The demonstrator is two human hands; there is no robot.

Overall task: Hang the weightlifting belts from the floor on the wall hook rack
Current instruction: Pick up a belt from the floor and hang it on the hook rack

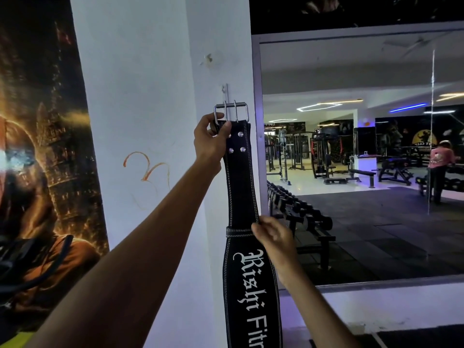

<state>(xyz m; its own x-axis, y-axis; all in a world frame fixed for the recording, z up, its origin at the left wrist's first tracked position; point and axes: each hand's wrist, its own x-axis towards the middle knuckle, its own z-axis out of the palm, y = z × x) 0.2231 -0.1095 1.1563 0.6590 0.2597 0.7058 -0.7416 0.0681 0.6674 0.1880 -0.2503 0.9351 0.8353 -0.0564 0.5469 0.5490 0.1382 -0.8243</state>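
Note:
A black weightlifting belt [242,187] with white stitching and white lettering hangs upright against the white pillar. Its steel double-prong buckle [231,112] is at the top, right at a thin metal wall hook [225,92]; whether the buckle rests on the hook I cannot tell. My left hand [211,138] grips the belt's top end just under the buckle, thumb on the front. My right hand [272,236] pinches the belt's right edge at the leather loop [237,232], about halfway down. The belt's lower end runs out of the frame.
A white pillar [150,96] fills the middle. A dark poster [42,146] covers the wall at left. A large mirror [351,159] at right reflects gym machines, a dumbbell rack [298,212] and a person in a pink shirt [440,169]. Black straps [27,259] hang at the lower left.

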